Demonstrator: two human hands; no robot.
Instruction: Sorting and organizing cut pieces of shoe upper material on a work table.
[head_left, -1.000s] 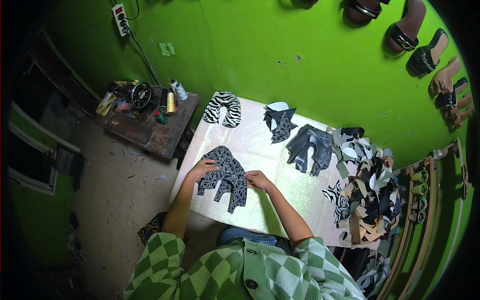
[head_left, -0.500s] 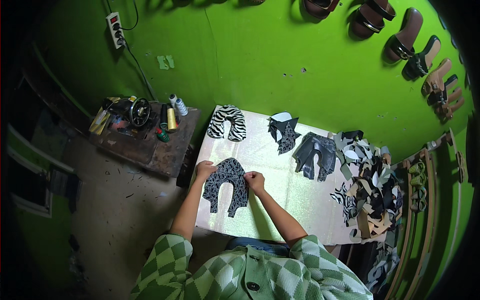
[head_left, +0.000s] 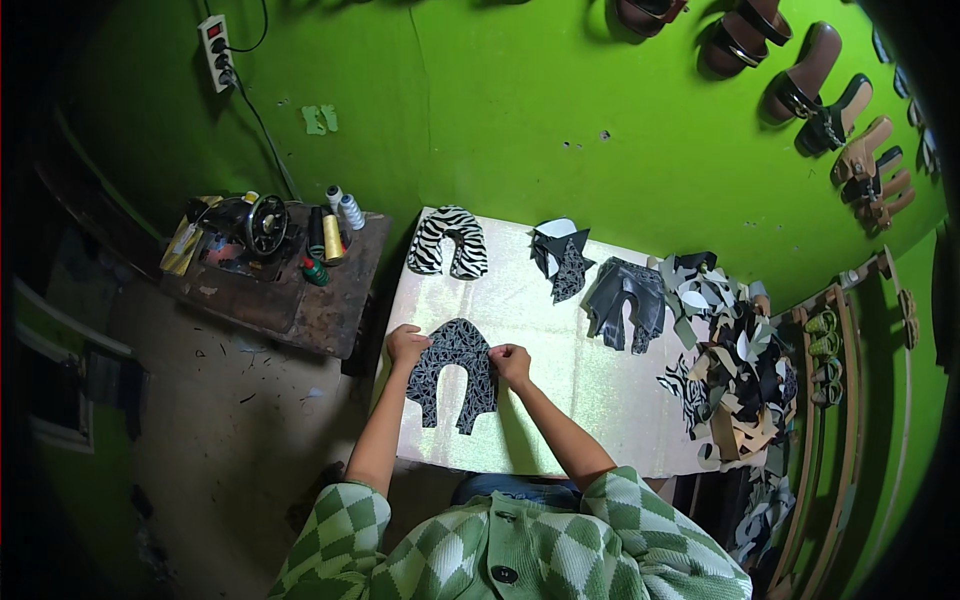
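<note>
Between my hands is a black horseshoe-shaped shoe upper piece (head_left: pixel 455 347) with a grey line pattern, its two legs pointing toward me on the table. My left hand (head_left: pixel 407 345) grips its left edge near the curved top. On the opposite edge, my right hand (head_left: pixel 512 364) pinches it between thumb and finger. A pile of zebra-print pieces (head_left: pixel 428 245) of similar shape lies at the table's far left corner. Farther right are shiny black pieces (head_left: pixel 610 300) of the same form, and some black, white and patterned cut pieces (head_left: pixel 570 268).
A heap of mixed scraps (head_left: pixel 740 370) covers the table's (head_left: pixel 540 400) right end. To the left, a sewing machine (head_left: pixel 262 225) and thread spools (head_left: pixel 333 240) stand on a worn wooden bench (head_left: pixel 325 320). Sandals (head_left: pixel 805 80) hang on the green wall; a wooden rack (head_left: pixel 850 400) stands at right.
The view has shifted slightly. Both hands stay on the edges of the patterned shoe upper piece, which has barely moved.
</note>
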